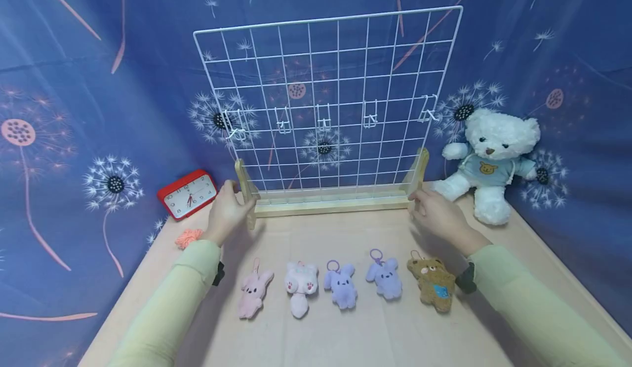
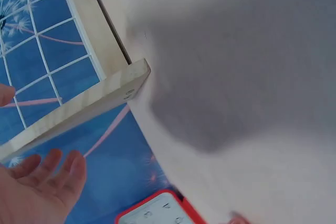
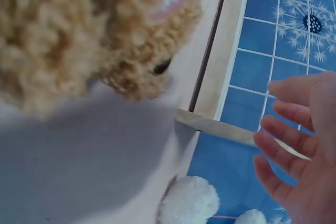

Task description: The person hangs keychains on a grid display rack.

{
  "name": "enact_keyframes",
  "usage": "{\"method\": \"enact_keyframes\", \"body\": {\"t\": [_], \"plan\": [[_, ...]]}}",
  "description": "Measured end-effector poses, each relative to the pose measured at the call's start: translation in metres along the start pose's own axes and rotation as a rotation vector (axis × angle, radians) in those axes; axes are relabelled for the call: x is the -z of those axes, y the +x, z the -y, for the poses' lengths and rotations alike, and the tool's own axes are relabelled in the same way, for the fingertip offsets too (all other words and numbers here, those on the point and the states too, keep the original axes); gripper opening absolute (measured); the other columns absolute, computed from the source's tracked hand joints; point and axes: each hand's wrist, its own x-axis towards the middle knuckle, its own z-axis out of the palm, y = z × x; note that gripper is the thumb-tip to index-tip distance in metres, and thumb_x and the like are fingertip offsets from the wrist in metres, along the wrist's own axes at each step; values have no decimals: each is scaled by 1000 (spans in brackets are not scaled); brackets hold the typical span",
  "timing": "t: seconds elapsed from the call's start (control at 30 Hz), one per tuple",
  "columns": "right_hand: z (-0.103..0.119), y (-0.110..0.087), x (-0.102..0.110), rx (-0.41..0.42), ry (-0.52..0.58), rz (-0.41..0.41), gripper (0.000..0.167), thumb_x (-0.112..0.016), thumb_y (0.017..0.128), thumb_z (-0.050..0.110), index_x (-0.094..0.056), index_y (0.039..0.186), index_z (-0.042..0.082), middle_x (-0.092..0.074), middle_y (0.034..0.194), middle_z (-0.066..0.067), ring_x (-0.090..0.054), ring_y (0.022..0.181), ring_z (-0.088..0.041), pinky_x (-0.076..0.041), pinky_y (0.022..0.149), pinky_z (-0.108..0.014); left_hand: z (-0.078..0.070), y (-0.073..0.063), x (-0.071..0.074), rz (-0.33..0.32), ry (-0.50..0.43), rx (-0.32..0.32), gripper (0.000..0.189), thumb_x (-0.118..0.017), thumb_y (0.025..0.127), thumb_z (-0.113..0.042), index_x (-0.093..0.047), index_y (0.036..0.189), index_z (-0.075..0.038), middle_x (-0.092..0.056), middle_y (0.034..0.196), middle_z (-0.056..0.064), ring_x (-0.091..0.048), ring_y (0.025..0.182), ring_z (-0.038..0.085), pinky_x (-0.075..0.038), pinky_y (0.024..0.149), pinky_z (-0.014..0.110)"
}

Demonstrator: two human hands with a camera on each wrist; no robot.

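Note:
A white wire grid panel stands upright in a pale wooden base with a foot at each end. My left hand is at the left wooden foot, its thumb on one side and its loosely bent fingers on the other, with a gap showing in the left wrist view. At the right wooden foot is my right hand; its fingers are spread and relaxed in the right wrist view, and whether they touch the wood is unclear. White hooks hang in a row across the grid.
Several plush keychains lie in a row in front, from a pink bunny to a brown bear. A red clock and an orange yarn bundle are at left. A white teddy bear sits at right. Patterned blue cloth surrounds the table.

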Motion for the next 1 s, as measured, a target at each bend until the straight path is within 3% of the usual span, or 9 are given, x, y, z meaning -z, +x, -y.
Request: {"method": "enact_keyframes", "body": {"t": [0.2, 0.43, 0.57, 0.73, 1.0], "plan": [[-7, -7, -7, -37, 134, 85, 33, -68, 93, 9, -64, 123, -2, -69, 97, -12, -66, 92, -34, -58, 79, -54, 8, 7, -6, 3, -245, 49, 58, -72, 93, -20, -47, 139, 7, -60, 127, 31, -62, 112, 44, -54, 98, 52], [-12, -9, -17, 17, 268, 193, 26, -74, 91, 6, -69, 115, -3, -70, 89, -2, -67, 83, -23, -59, 77, -44, 12, 10, -3, 71, -461, 132, 69, -67, 95, -5, -34, 155, 2, -52, 141, 31, -56, 126, 46, -54, 101, 51], [-15, -10, -17, 37, 349, 299, 17, -76, 90, 7, -74, 105, 2, -70, 90, 0, -64, 83, -18, -57, 76, -35, 12, 15, -1, 86, -474, 151, 69, -65, 96, -4, -34, 157, 1, -51, 143, 30, -56, 126, 46, -57, 97, 46], [-19, -14, -16, -6, 448, 432, 11, -76, 89, 7, -74, 98, 3, -67, 84, -1, -60, 80, -17, -52, 71, -29, 14, 19, -4, 95, -437, 141, 63, -63, 98, -5, -37, 156, 0, -51, 144, 28, -57, 125, 45, -60, 91, 42], [-26, -29, -24, -60, 545, 508, 10, -78, 86, 3, -71, 94, 1, -63, 74, -3, -58, 66, -15, -51, 58, -24, 15, 16, -13, 66, -405, 107, 57, -60, 99, -3, -41, 153, 2, -54, 142, 28, -60, 121, 45, -59, 94, 44]]}}
